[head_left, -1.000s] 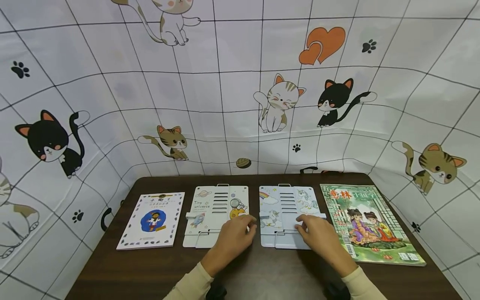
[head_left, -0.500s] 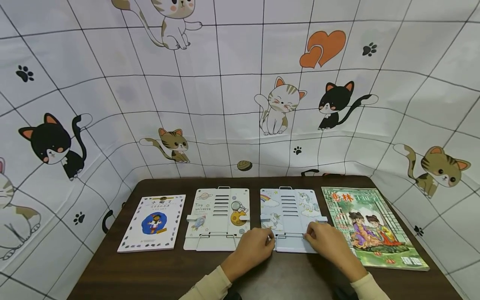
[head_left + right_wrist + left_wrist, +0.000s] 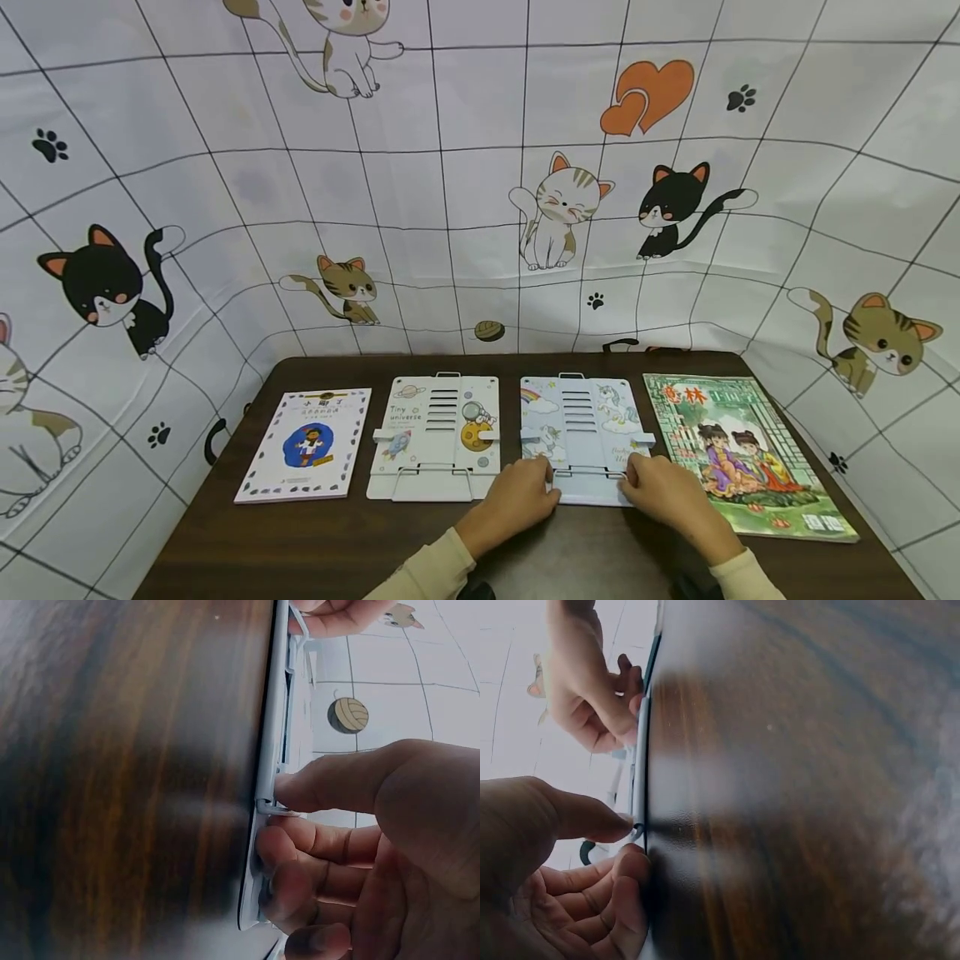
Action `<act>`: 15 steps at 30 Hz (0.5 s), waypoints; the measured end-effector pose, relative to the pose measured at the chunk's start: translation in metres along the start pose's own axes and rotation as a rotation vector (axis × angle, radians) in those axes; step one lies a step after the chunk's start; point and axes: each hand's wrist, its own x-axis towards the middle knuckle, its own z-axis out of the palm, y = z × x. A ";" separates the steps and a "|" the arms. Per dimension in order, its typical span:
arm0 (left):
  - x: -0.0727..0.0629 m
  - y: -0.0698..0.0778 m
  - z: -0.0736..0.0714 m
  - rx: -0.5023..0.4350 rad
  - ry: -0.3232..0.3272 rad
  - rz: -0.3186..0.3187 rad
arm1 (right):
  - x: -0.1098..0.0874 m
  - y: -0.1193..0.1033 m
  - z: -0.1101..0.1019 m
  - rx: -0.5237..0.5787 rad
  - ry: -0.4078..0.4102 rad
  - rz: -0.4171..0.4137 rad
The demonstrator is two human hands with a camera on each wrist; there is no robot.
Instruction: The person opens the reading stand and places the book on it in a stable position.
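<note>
A pale blue folding book stand (image 3: 581, 448) printed with unicorns and a rainbow lies flat on the table, a wire page holder across its lower ledge. At its lower left corner my left hand (image 3: 520, 496) pinches the edge by the wire, thumb (image 3: 604, 819) above and curled fingers below. My right hand (image 3: 667, 493) grips the lower right corner; its thumb (image 3: 319, 784) and bent fingers close around the ledge beside the wire end (image 3: 279, 811). A white book stand (image 3: 411, 417) with a "Tiny universe" space print lies flat to the left.
A thin white booklet (image 3: 333, 467) with a blue circle lies at the table's left. On the right, close by my right hand, is a green illustrated magazine (image 3: 750, 396). A white cat-print cloth (image 3: 480, 192) hangs behind the dark wooden table (image 3: 225, 550).
My left hand has shifted right from the white stand to the unicorn stand's lower left corner. My right hand has come down from that stand's middle to its lower right corner.
</note>
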 end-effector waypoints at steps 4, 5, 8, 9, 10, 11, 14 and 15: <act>0.001 -0.002 0.002 -0.036 -0.021 -0.022 | -0.002 -0.010 -0.010 0.025 -0.056 0.042; 0.001 -0.002 0.002 -0.049 -0.024 -0.027 | -0.002 -0.013 -0.012 0.021 -0.070 0.054; 0.001 -0.003 0.002 -0.070 -0.031 -0.030 | -0.002 -0.017 -0.017 0.005 -0.108 0.072; 0.001 -0.003 0.003 -0.078 -0.032 -0.030 | -0.002 -0.017 -0.017 0.008 -0.117 0.073; 0.002 -0.003 0.003 -0.080 -0.034 -0.031 | -0.001 -0.016 -0.016 0.009 -0.123 0.072; 0.002 -0.003 0.003 -0.081 -0.035 -0.031 | -0.001 -0.014 -0.015 0.015 -0.127 0.069; 0.002 -0.003 0.004 -0.071 -0.033 -0.031 | 0.000 -0.003 -0.006 0.005 -0.101 0.019; 0.002 -0.003 0.004 -0.074 -0.033 -0.031 | 0.001 0.001 -0.002 -0.010 -0.089 0.006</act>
